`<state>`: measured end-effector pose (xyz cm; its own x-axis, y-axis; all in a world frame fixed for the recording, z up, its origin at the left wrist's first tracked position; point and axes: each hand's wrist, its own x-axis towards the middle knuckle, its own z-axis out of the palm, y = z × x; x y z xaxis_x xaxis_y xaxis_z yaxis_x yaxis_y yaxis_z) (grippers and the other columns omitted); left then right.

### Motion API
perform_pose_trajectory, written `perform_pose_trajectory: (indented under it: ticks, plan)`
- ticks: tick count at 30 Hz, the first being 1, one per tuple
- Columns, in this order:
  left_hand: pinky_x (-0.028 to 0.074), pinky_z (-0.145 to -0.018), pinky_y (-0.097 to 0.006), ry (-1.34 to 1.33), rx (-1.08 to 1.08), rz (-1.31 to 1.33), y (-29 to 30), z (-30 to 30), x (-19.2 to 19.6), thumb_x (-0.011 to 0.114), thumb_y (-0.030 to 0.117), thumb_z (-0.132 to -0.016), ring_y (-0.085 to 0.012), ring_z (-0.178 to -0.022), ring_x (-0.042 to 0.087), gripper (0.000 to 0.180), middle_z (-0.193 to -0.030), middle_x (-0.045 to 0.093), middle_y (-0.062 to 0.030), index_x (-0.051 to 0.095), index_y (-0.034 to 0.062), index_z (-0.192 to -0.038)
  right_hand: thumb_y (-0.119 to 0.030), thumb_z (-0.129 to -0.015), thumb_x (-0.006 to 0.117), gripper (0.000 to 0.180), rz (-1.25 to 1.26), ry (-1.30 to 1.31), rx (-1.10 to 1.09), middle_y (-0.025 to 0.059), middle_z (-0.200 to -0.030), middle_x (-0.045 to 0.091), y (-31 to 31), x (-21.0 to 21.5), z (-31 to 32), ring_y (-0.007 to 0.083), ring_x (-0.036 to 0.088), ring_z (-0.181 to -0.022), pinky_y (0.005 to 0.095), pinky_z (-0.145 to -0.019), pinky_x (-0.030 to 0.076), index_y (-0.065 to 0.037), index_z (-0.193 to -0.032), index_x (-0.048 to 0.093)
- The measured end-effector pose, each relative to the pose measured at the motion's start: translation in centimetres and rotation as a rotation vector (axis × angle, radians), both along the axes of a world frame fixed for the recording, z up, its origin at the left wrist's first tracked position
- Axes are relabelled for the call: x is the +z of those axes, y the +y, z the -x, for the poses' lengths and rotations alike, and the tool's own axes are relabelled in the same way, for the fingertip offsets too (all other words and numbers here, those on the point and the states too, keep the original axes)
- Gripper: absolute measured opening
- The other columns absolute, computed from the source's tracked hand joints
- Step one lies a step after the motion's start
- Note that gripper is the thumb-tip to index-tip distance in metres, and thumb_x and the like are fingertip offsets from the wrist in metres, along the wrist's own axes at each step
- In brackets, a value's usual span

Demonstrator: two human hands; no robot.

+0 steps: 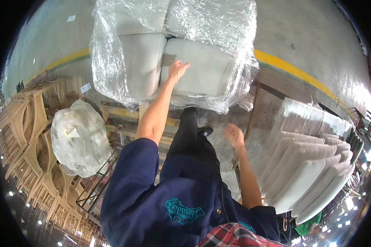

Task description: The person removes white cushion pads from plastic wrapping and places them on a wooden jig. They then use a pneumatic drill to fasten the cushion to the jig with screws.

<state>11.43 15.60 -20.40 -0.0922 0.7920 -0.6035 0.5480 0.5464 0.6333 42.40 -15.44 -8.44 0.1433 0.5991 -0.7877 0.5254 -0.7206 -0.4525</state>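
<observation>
- Clear plastic [218,20], ahead, around gray cushions [200,66]
- Standing cushions [294,173], right
- White plastic bundle [80,140], left
- Left hand [178,71], over the gray cushions: half curled, grip unclear
- Right hand [235,136], left of the standing cushions: loosely curled, empty

Floor [309,33]: grey concrete, reaching far ahead of me and to my right
Across it: a yellow stripe [292,70], running left to right, passing behind the film-wrapped grey cushions [196,61]
Papers on it: a white slip [71,18] far left, another white sheet [85,87] nearer me
Underfoot: my dark shoe [206,131] rests on the concrete
Wooden slats [132,113]: at my left, by the cushions' near edge; whether they bear them, I cannot tell
</observation>
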Motion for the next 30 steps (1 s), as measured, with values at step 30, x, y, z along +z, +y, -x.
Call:
perform_pose_trajectory:
  ticks: [30]
  plan:
    - [0.047,-0.105,-0.044,-0.822,0.803,-0.005,21.7,2.1,-10.5,0.059,0.058,-0.095,-0.0248,-0.126,0.058,0.061,-0.137,0.064,-0.0043,0.059,0.0152,-0.139,-0.043,-0.091,0.065,0.053,-0.228,0.132,-0.695,0.0043,-0.136,0.061,44.8,-18.2,-8.1,0.0239,0.058,-0.121,0.0479,-0.101,0.049,-0.02,-0.139,0.063]
